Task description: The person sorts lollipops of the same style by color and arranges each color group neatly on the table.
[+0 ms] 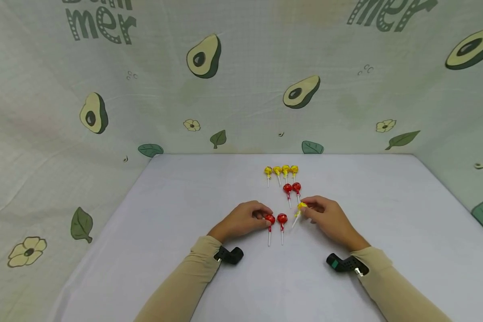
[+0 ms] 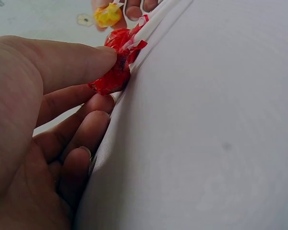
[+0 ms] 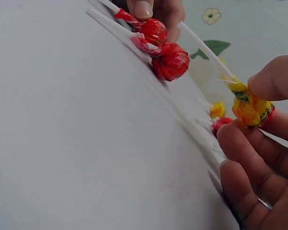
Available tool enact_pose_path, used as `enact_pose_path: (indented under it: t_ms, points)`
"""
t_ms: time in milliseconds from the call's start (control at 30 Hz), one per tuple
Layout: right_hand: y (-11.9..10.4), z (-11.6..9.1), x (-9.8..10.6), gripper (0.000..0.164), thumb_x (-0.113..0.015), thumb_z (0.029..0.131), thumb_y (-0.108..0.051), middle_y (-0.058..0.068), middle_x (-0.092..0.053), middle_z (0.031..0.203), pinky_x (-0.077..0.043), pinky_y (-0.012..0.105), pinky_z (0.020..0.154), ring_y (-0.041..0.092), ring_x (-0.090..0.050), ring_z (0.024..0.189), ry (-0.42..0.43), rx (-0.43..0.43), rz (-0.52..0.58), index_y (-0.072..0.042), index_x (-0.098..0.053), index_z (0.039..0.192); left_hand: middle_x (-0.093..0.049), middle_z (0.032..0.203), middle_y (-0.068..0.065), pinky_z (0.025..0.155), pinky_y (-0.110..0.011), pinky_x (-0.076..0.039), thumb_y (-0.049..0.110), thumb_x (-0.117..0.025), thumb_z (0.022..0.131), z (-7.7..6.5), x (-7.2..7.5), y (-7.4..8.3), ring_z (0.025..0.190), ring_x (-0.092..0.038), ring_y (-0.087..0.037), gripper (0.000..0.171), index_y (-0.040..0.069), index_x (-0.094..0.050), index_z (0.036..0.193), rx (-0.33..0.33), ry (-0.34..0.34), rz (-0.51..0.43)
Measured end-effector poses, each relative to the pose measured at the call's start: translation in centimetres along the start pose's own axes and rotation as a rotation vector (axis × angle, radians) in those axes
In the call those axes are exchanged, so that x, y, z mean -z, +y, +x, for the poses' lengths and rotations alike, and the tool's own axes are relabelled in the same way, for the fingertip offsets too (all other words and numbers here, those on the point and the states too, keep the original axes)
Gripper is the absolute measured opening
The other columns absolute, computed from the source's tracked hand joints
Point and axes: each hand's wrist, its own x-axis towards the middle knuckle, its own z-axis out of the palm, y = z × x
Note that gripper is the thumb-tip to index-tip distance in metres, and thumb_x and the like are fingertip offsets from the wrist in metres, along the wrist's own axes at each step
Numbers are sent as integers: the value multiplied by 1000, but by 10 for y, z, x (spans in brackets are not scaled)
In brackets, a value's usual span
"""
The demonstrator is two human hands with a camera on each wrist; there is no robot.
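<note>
My left hand (image 1: 247, 219) pinches the wrapped head of a red lollipop (image 2: 119, 64) between thumb and fingers, its white stick pointing toward me along the table. Just right of it lies another red lollipop (image 1: 282, 218), untouched. In my right hand (image 1: 326, 219) a yellow lollipop (image 3: 251, 106) is held by its head between thumb and fingers. In the right wrist view its white stick slants up and left, and its head is raised off the cloth. Beyond my right hand lie two more red lollipops, a left one (image 1: 287, 188) and a right one (image 1: 296, 187).
Several yellow lollipops (image 1: 277, 170) lie in a row behind the red pair, heads away from me. The table (image 1: 185, 192) has a white cover. A cloth (image 1: 249, 67) printed with avocados and leaves hangs behind it and at the sides.
</note>
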Motion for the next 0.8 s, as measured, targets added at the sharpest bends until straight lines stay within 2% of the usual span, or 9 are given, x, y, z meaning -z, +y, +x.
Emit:
enact_pose_path:
  t_ms: [233,533,800]
  points:
    - [0,1,7,34,-67,98,-24,9,-68,107,-54,27,72,21,-65,88,19,-27,-2,-4,-65,125,-63,94,11,79,-27,-47,25,-76,90,0,1,1,88,-57,-8,23,22,-72,113,-16,3,-1]
    - [0,1,16,39,-68,97,-27,12,-68,105,-51,28,70,25,-66,81,28,-42,62,-4,-64,129,-63,96,12,79,-27,-48,27,-75,91,-2,1,1,89,-58,-8,24,22,-72,115,-15,10,0]
    - [7,3,24,40,-67,98,-27,14,-67,113,-52,26,70,23,-68,80,94,-71,82,-3,-64,129,-63,96,12,78,-26,-48,26,-75,91,-1,0,0,88,-57,-8,24,21,-72,115,-19,5,-6]
